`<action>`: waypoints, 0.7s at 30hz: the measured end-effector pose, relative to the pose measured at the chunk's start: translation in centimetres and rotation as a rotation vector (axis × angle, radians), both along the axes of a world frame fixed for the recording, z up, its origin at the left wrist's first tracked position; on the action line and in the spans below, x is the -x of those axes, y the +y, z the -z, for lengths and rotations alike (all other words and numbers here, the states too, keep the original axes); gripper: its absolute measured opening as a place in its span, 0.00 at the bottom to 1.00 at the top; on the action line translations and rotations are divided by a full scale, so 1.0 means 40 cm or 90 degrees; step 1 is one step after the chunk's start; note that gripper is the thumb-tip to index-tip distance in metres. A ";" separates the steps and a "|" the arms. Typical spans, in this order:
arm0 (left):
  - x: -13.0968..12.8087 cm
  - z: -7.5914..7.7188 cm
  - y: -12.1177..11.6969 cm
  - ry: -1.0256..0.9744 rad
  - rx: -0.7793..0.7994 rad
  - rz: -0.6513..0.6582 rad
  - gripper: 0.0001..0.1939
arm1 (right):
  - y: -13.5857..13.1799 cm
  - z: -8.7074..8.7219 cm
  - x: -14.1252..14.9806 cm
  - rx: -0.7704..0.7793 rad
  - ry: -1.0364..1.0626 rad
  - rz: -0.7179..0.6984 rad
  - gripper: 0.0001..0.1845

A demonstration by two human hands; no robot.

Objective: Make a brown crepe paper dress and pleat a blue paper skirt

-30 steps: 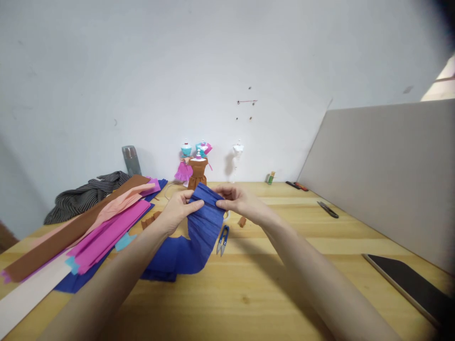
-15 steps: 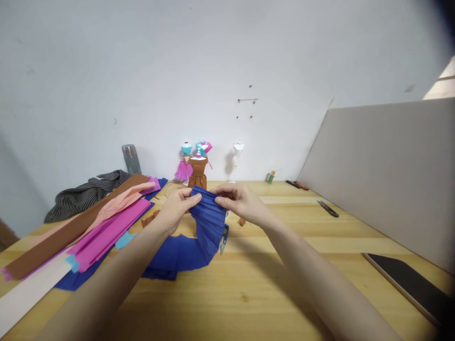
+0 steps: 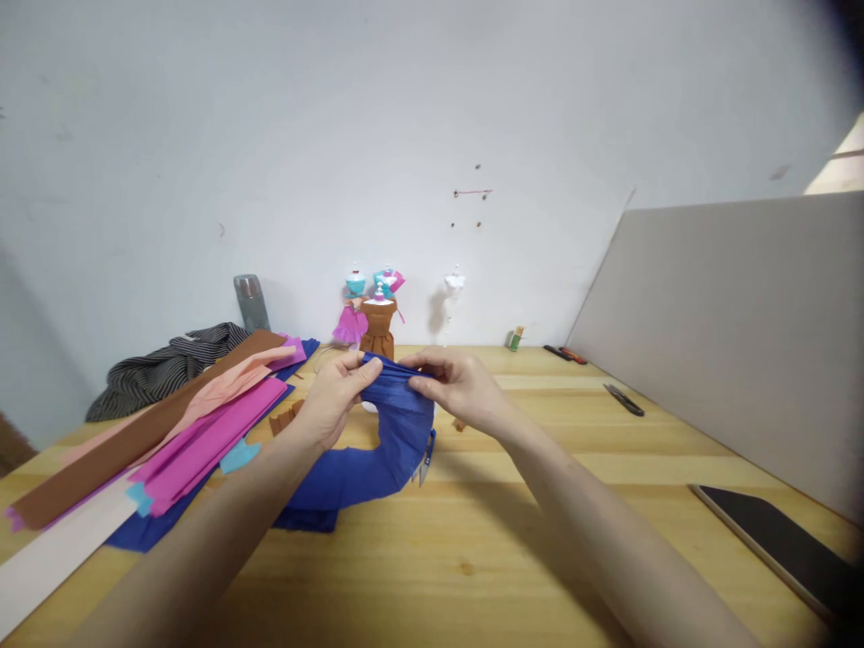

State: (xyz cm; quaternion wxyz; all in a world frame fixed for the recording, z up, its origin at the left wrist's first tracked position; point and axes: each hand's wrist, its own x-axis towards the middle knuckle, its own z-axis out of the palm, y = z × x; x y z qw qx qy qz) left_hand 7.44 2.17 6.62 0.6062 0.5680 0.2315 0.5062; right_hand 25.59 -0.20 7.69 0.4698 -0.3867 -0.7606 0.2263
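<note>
Blue and gathered along its top edge, the strip (image 3: 403, 436) hung in front of the brown-clad dress form (image 3: 378, 326), where I had the fingers of my left hand (image 3: 337, 396) and right hand (image 3: 459, 387) pinched closed on it. Relative to that dress form, I saw snips (image 3: 427, 461) nearer me and slightly right, partly hidden by the strip, layered coloured sheets (image 3: 195, 423) nearer and left, and a white dress form (image 3: 454, 284) to the right.

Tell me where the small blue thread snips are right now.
In the head view, the blue snips lie on the table just right of the blue strip, partly hidden by it, below the right hand.
</note>
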 end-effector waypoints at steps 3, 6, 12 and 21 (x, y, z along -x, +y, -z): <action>0.005 -0.001 0.001 0.002 -0.019 -0.009 0.21 | -0.005 -0.008 0.002 0.008 0.016 0.011 0.11; 0.012 -0.003 0.006 0.045 -0.071 0.006 0.30 | -0.019 -0.020 0.005 0.027 0.007 0.020 0.11; 0.015 -0.015 0.004 0.098 -0.111 -0.030 0.23 | -0.034 -0.030 0.007 0.036 -0.015 0.029 0.12; 0.016 -0.025 -0.005 0.115 -0.096 -0.070 0.12 | -0.012 -0.013 -0.005 0.002 -0.012 0.004 0.14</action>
